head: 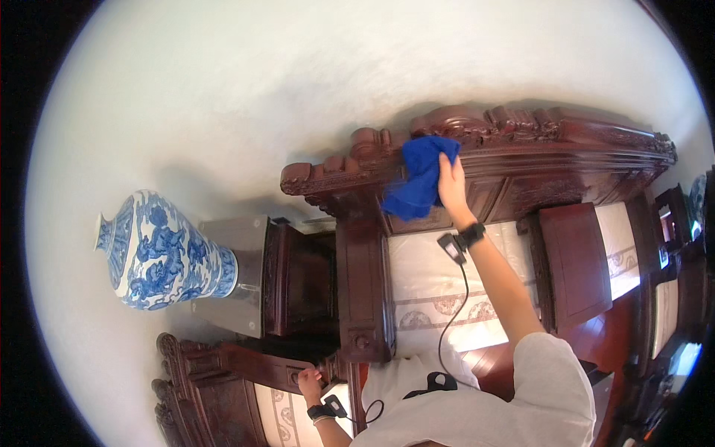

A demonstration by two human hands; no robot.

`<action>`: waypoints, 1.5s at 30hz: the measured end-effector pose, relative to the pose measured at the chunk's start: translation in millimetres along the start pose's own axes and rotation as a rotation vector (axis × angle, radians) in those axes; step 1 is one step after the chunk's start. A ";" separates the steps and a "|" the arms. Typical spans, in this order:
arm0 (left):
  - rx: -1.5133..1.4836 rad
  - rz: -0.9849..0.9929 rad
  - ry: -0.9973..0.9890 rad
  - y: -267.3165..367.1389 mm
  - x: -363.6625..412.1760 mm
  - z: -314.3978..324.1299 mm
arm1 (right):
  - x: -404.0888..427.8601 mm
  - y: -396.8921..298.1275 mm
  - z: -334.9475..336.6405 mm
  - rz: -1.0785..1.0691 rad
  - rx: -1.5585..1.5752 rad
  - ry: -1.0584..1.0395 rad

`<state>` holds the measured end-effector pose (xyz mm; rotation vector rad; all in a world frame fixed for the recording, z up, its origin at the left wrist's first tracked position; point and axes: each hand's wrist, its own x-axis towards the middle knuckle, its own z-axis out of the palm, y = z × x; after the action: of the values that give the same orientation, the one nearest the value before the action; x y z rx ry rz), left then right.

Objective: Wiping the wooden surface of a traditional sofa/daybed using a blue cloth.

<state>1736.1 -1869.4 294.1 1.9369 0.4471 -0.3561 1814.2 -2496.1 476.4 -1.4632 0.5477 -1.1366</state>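
Note:
My right hand (452, 187) is raised and grips a blue cloth (420, 176), which hangs against the carved dark wooden backrest (503, 153) of a sofa. The cloth touches the backrest just below its carved top rail. Down at the lower left, my left hand (309, 384) is by the armrest (279, 371) of another carved wooden seat, its fingers bent and no object visible in them. Whether it rests on the wood I cannot tell. Both wrists wear black bands with small cabled devices.
A blue-and-white porcelain vase (167, 251) stands on a glass-topped wooden side table (234, 274) at the left. The sofa's armrest (363, 279) adjoins it. Pale patterned cushions (435, 279) cover the seat, and a wooden console (575, 262) divides it. A pale wall (335, 67) rises behind.

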 end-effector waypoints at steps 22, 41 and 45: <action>-0.099 0.323 -0.178 59.5 4.2 53.9 | -80.5 -193.6 -172.7 0.237 0.694 0.367; -0.213 0.014 0.275 -79.0 -63.0 -56.2 | 15.6 -16.5 156.6 -0.611 -1.084 -0.079; -0.204 -0.232 0.385 -79.5 -111.7 -64.9 | -3.2 -11.4 188.5 -0.845 -1.342 -0.704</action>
<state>1603.2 -1797.1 304.5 1.7565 0.9286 -0.0756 1973.5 -2399.6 507.7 -3.2910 0.0987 -0.6544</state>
